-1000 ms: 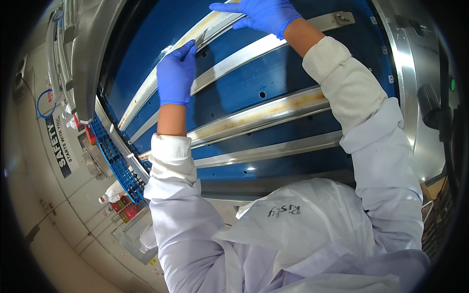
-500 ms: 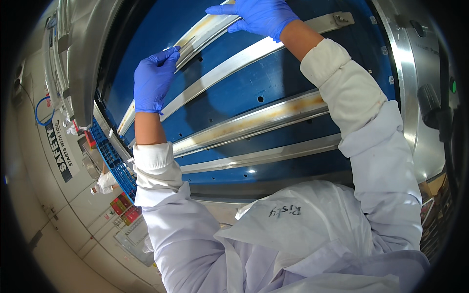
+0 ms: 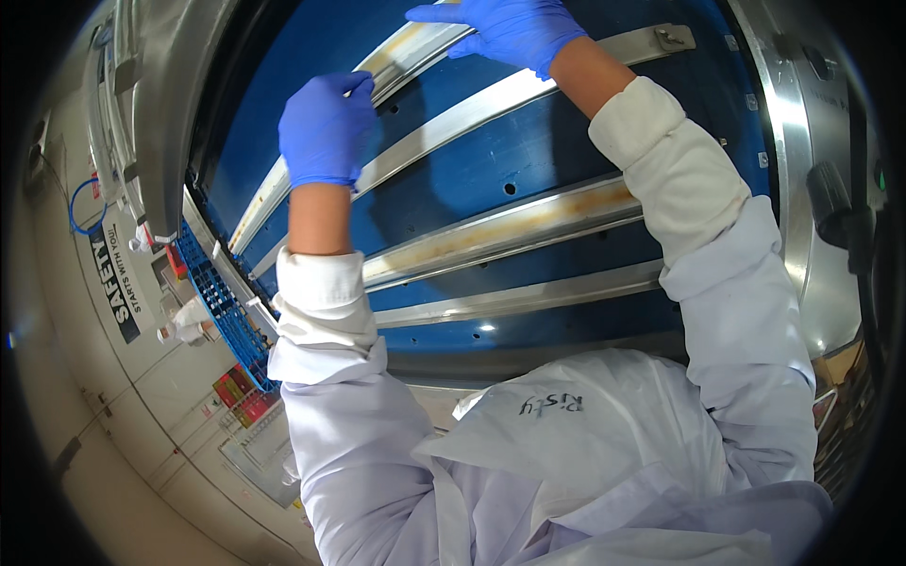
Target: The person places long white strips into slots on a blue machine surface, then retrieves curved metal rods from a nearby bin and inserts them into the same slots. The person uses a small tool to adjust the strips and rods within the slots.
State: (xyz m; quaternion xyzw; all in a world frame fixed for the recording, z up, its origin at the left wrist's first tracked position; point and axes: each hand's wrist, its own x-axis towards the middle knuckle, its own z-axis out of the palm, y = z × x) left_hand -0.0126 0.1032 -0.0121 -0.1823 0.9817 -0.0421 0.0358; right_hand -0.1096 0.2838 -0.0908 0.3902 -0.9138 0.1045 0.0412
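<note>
A long metal sealing bar [image 3: 404, 55] with brown stains slants across the far side of a blue panel. Both my hands, in blue gloves, are at this bar. My left hand [image 3: 327, 130] is closed at its near edge, with the thumb and forefinger pressed together; what lies between them is hidden. Farther right along the same bar is my right hand [image 3: 524, 33], palm down with forefinger and thumb stretched wide apart across it. Its other fingers are partly cut off by the top of the view.
More metal bars, including a stained bar [image 3: 510, 224] and a plain strip [image 3: 528, 300], cross the blue panel [image 3: 472, 184]. A steel frame [image 3: 788, 141] with a black handle [image 3: 830, 203] stands right. Left are a blue crate [image 3: 222, 307] and a person in white [image 3: 192, 321].
My left hand has moved right and slightly away along the bar, closer to my right hand. My right hand has shifted only slightly to the right.
</note>
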